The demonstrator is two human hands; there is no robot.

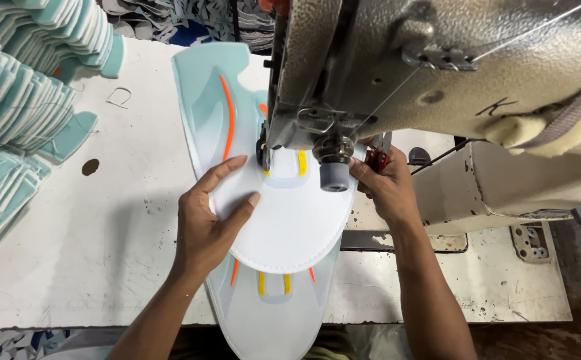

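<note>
Grey metal sewing machine (pixel 450 73) overhangs white worn worktable (pixel 104 253). Stacks of mint-and-white cut fabric pieces (pixel 17 100) far left. White rounded fabric panel (pixel 290 227) lies under machine head, atop mint panel with orange and yellow trim (pixel 214 107). Left hand (pixel 210 213) spread flat, pressing panel's left edge. Right hand (pixel 384 183) pinches panel's right edge, gripping small red-handled snips (pixel 378 159).

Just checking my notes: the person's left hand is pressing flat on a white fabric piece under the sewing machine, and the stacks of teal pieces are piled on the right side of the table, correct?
Not quite. The head view shows the stacks of teal pieces on the left side of the table, not the right. The rest holds: the left hand presses flat on the white fabric piece under the sewing machine.
</note>
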